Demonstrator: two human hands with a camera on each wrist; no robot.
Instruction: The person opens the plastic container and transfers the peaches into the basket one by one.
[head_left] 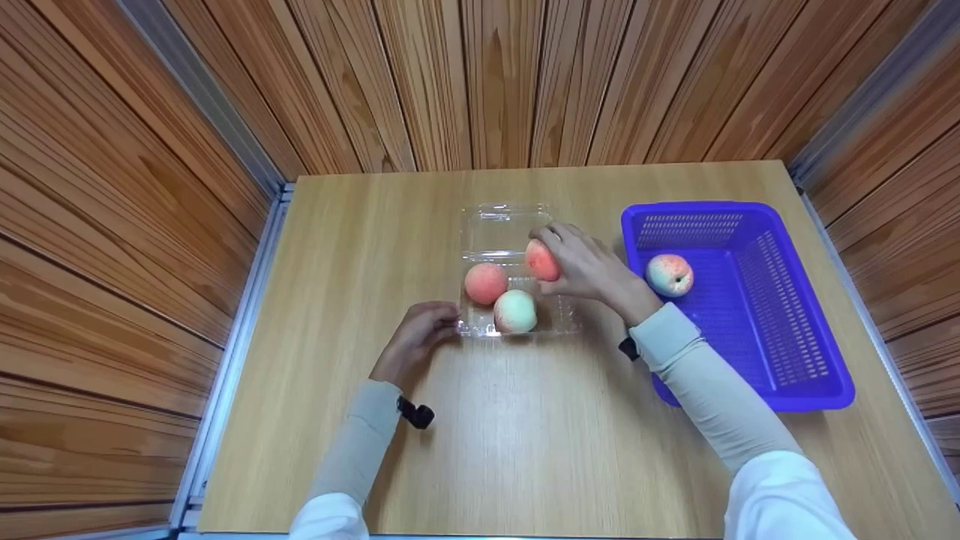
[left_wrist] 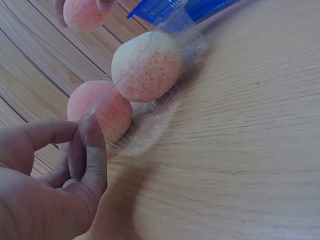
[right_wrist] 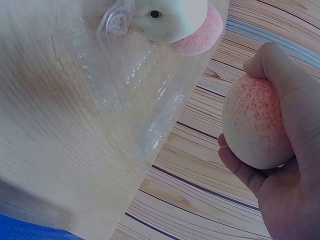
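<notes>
- we see the right hand [head_left: 581, 264] curled round a coral-and-cream, speckled, peach-shaped fruit [head_left: 541, 260], its thumb on one side and its fingers on the other.
- from the head, we find this gripped fruit over the right part of a clear, hinged, rectangular plastic box [head_left: 559, 327]; the left wrist view shows it raised above the other fruits.
- we see the left hand [head_left: 420, 326] at the near left corner of the box, thumb and fingertips pinching the thin plastic edge.
- we count two fruits in the box: a round, coral-pink, matte peach [head_left: 486, 283] on the left, and just beside it, nearer to us, a round, pale cream-green peach with a pink blush [head_left: 515, 311].
- we see the box's transparent lid [head_left: 504, 225] laid back on the far side, away from the person.
- to the right of the box we have a purple, rectangular, slotted plastic basket [head_left: 834, 352]; one cream-and-pink peach with a small dark dimple [head_left: 670, 275] lies inside, near its left wall.
- we see box and basket resting on a light-brown, wood-grained table [head_left: 480, 450], bordered by brown plank-patterned walls [head_left: 502, 82].
- we notice a small black device [head_left: 417, 413] at the left wrist, by a grey-beige cuff [head_left: 375, 409].
</notes>
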